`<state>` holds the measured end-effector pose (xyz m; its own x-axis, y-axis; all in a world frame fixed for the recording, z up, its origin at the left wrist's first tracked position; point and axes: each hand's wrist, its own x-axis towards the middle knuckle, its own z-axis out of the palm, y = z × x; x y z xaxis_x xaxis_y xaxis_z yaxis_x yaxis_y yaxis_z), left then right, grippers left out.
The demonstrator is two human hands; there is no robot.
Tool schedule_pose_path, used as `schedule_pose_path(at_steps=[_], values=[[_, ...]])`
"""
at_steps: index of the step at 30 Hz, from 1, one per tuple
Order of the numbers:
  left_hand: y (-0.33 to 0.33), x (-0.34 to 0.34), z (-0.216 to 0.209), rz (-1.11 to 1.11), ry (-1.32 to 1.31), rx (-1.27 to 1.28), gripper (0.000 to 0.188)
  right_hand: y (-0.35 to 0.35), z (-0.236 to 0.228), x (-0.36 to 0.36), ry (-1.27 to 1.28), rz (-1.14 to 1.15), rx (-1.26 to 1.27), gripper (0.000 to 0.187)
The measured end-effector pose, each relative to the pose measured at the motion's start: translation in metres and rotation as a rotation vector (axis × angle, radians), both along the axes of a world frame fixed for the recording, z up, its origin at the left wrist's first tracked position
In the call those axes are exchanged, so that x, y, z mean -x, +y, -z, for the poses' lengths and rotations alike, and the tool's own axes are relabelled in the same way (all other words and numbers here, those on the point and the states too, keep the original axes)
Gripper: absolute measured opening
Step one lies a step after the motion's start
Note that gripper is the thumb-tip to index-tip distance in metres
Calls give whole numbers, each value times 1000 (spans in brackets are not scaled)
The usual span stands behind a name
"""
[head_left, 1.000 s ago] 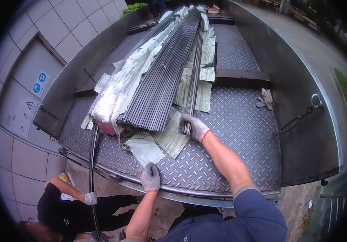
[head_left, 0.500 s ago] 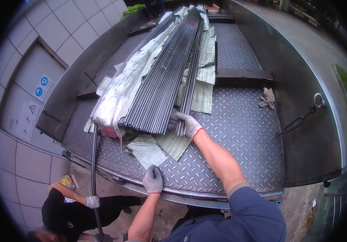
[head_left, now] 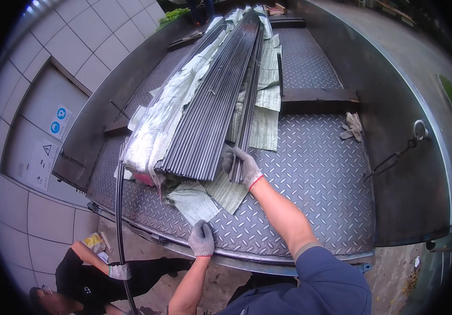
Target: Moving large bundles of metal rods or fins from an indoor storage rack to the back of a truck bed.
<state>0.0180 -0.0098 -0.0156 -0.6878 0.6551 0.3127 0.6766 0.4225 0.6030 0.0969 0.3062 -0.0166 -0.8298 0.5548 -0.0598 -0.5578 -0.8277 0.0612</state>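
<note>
A small bunch of dark metal rods [head_left: 248,118] lies along the right side of a larger row of rods [head_left: 205,121]. My right hand [head_left: 240,165], in a grey-and-white work glove, closes around the near ends of the small bunch, with the fingers on its left side. My gloved left hand [head_left: 201,239] is at the near edge of the truck bed [head_left: 294,220], fingers curled, beside the lower corner of a pale woven sheet [head_left: 192,202]. Whatever those fingers may hold is hidden.
At lower left, a co-worker in black [head_left: 94,281] grips long dark rods [head_left: 119,226] with a gloved hand. White woven wrapping [head_left: 150,136] runs along the big bundle. Loose gloves [head_left: 351,127] lie by the right side wall [head_left: 410,173]. A dark crossbeam [head_left: 318,100] spans the bed.
The view has shifted slightly. Both my hands keep nearly the same places. The co-worker's rods have swung a little to the left at their upper part, and the co-worker's head shows more.
</note>
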Motion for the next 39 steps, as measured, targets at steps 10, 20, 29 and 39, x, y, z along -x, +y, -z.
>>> schedule_pose_path(at_steps=[10,20,29,39], values=[[-5,5,0,2,-20,-25,19,4,-14,5,-281,-64,-22,23],[-12,5,-12,-14,-38,25,21,-98,-48,-21,-739,30,-273,34],[-12,16,-6,44,-116,23,24,-272,-65,-55,-851,-47,-225,28],[14,-22,-75,552,-1421,398,67,-449,-88,-68,-1135,-134,-121,24]])
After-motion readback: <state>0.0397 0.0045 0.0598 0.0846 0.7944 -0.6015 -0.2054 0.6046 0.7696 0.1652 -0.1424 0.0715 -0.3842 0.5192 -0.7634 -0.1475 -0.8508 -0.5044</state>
